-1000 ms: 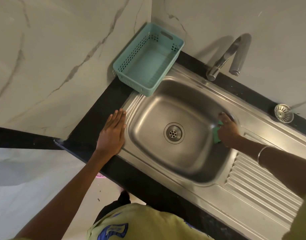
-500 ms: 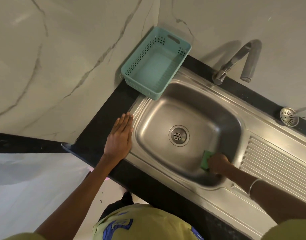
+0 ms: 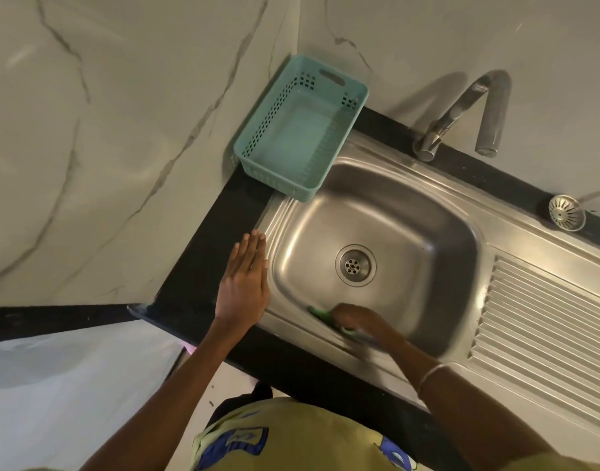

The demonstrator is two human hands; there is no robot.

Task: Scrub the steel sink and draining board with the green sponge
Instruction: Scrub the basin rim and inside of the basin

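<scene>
The steel sink (image 3: 393, 212) sits in a black counter, its ribbed draining board (image 3: 543, 321) to the right. My right hand (image 3: 356, 319) is inside the bowl at its near wall, blurred by motion, gripping the green sponge (image 3: 320, 314); the sponge presses against the near-left wall, and only its left end shows past my fingers. My left hand (image 3: 244, 283) lies flat, fingers together, on the counter and the sink's left rim. The round drain (image 3: 355, 265) lies in the bowl's floor, beyond my right hand.
A teal plastic basket (image 3: 302, 130) stands at the back left corner, overhanging the sink rim. A steel tap (image 3: 461, 113) rises behind the bowl. A loose metal strainer (image 3: 567, 212) rests on the back counter at right. Marble walls enclose the left and back.
My right hand has swept the sponge from the bowl's right wall around along the near wall to the near-left side. My left hand has stayed on the rim.
</scene>
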